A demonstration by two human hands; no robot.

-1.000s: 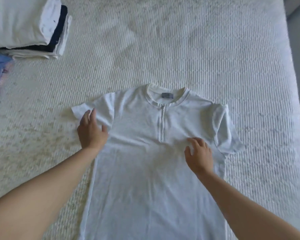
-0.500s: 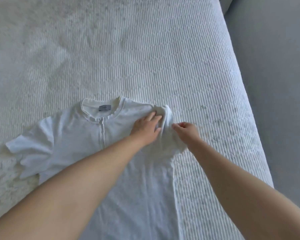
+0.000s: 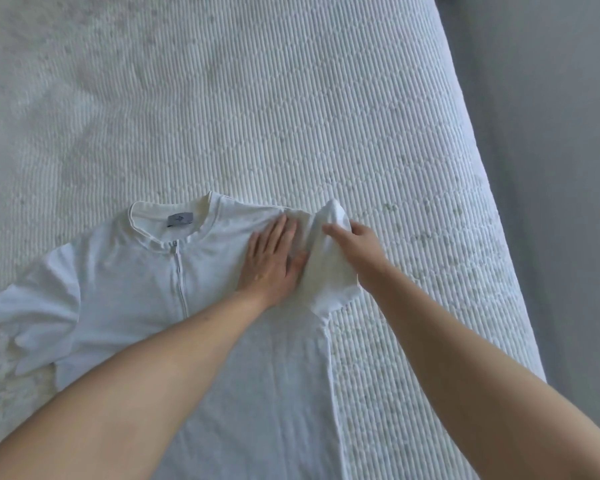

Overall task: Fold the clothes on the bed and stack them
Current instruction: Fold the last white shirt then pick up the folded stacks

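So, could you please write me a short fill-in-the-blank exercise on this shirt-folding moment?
1. The left hand presses flat on the white ____.
2. The right hand holds the shirt's ____.
3. A ____ runs down from the collar.
4. Everything lies on a ribbed white ____.

Missing words: shirt; sleeve; zipper; bedspread.

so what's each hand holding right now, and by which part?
Right hand grips the white shirt by its right sleeve. Left hand holds nothing; it presses flat on the shirt's shoulder.
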